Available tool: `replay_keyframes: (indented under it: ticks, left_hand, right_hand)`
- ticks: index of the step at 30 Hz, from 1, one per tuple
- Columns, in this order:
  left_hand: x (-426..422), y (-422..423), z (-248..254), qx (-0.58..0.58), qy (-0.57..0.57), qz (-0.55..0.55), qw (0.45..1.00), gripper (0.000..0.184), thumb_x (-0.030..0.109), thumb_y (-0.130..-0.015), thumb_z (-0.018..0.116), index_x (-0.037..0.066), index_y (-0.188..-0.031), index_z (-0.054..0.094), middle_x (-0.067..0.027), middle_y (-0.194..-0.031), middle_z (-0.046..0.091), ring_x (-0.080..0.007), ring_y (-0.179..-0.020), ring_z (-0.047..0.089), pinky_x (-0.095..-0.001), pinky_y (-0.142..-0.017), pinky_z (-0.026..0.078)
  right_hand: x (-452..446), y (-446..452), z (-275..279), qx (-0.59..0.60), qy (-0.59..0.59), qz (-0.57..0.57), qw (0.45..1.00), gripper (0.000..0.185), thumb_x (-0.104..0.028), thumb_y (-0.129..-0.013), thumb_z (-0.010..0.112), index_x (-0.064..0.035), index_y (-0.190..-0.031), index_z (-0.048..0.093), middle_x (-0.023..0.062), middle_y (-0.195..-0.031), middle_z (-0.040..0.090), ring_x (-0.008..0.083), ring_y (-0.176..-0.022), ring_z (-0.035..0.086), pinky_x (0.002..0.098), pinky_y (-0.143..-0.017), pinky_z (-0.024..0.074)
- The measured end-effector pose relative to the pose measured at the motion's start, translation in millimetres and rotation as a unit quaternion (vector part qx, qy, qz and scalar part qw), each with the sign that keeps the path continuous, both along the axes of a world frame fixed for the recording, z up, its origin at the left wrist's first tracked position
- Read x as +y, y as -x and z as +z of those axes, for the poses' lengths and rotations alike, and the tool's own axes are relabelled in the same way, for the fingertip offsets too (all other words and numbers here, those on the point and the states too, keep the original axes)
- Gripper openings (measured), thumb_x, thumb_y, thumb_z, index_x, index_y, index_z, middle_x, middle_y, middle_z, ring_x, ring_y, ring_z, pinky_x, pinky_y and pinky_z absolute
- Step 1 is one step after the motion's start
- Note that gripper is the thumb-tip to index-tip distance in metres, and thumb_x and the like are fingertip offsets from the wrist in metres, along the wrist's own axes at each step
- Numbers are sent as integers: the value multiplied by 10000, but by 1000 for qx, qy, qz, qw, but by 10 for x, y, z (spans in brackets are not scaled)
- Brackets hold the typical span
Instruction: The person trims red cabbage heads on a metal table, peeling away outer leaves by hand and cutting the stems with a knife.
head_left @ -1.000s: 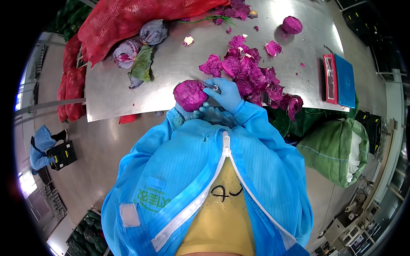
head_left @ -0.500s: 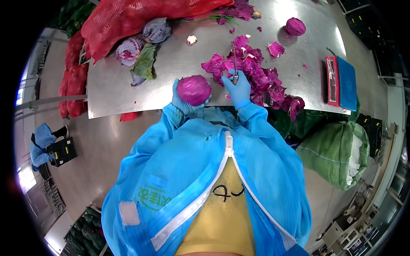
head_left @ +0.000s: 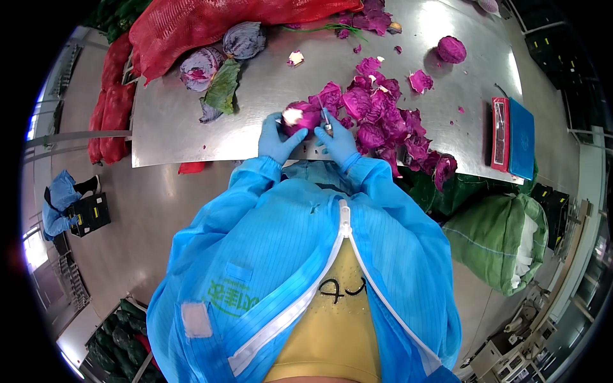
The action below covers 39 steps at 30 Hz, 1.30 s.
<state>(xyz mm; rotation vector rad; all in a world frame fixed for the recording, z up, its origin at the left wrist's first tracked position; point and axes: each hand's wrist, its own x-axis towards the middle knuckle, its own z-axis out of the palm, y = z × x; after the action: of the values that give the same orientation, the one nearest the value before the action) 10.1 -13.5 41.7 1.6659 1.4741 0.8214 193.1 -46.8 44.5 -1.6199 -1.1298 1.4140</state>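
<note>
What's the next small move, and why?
Probably bring the knife to the pale stem end of the cabbage: that end is exposed, the left hand grips the cabbage, and the right hand holds the knife close beside it.

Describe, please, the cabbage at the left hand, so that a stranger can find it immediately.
Start at the metal table and go toward its near edge, left of the purple leaf pile. There, the left hand holds a round purple cabbage. Unlike the other cabbages, it shows a bright white patch.
</note>
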Motion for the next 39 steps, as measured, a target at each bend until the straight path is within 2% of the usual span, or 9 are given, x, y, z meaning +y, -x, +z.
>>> replay_keyframes:
  ticks: [3, 4, 6, 9, 10, 13, 17, 29, 39]
  left_hand:
    - [56, 35, 357, 112, 199, -91, 969, 776, 377, -602, 832, 58, -1196, 448, -176, -1033, 543, -235, -850, 580, -333, -734, 489]
    - [77, 26, 336, 112, 200, -93, 969, 776, 377, -602, 832, 58, -1196, 448, -176, -1033, 543, -235, -850, 580, -333, -734, 489]
    - [167, -6, 255, 191, -61, -67, 977, 966, 360, -513, 869, 72, -1301, 389, -209, -1198, 462, -302, -1037, 536, -372, -878, 459]
    - [380, -126, 77, 158, -96, -183, 966, 1095, 312, -479, 875, 82, -1382, 300, -199, -1339, 358, -328, -1212, 418, -373, -1035, 359]
    - [439, -167, 85, 72, 43, -194, 977, 1116, 287, -485, 877, 78, -1398, 271, -200, -1371, 341, -348, -1248, 387, -364, -1063, 334]
    - [470, -225, 37, 66, 55, -184, 979, 1114, 278, -492, 879, 68, -1398, 266, -195, -1354, 362, -348, -1236, 398, -370, -1055, 345]
    - [419, -229, -89, 76, 35, -162, 983, 1158, 270, -482, 893, 113, -1417, 228, -183, -1300, 395, -338, -1194, 443, -388, -1026, 379]
    - [304, -376, 51, 169, 48, -119, 977, 1159, 326, -545, 868, 31, -1419, 166, -212, -1299, 369, -367, -1181, 435, -368, -1023, 372]
    - [279, -522, 184, 233, 77, -101, 964, 1143, 322, -561, 859, -16, -1408, 171, -235, -1317, 359, -368, -1182, 438, -364, -1014, 380]
  right_hand:
    - [77, -170, -117, 65, -20, -32, 997, 573, -249, -876, 607, -160, -1388, 366, 118, -1080, 613, 169, -824, 622, 271, -633, 538]
    - [92, -198, -118, 48, -29, -24, 998, 561, -254, -874, 613, -170, -1378, 381, 99, -1076, 624, 139, -859, 604, 264, -639, 534]
    - [109, -216, -105, 11, -43, -11, 999, 567, -267, -871, 615, -175, -1379, 380, 114, -1068, 625, 153, -860, 612, 279, -650, 530]
    - [45, -198, -190, -123, -136, 12, 983, 575, -323, -877, 596, -183, -1386, 369, 148, -1004, 630, 188, -845, 628, 311, -671, 520]
    - [35, -189, -227, -219, -214, 18, 952, 578, -364, -885, 573, -186, -1392, 358, 166, -948, 634, 208, -828, 637, 328, -681, 513]
    - [-58, -111, -122, -225, -105, -3, 969, 594, -460, -903, 496, -198, -1409, 327, 179, -799, 623, 240, -747, 646, 352, -683, 504]
    - [-75, -73, -63, -62, -44, 8, 997, 597, -498, -930, 407, -211, -1434, 268, 146, -688, 609, 228, -610, 628, 347, -650, 498]
    - [44, -86, -1, -195, -28, 62, 979, 558, -479, -950, 325, -225, -1438, 235, 256, -869, 630, 406, -807, 619, 484, -748, 473]
    - [119, -119, 59, -285, -12, 66, 956, 565, -522, -929, 322, -273, -1429, 239, 228, -877, 639, 410, -793, 616, 506, -733, 481]
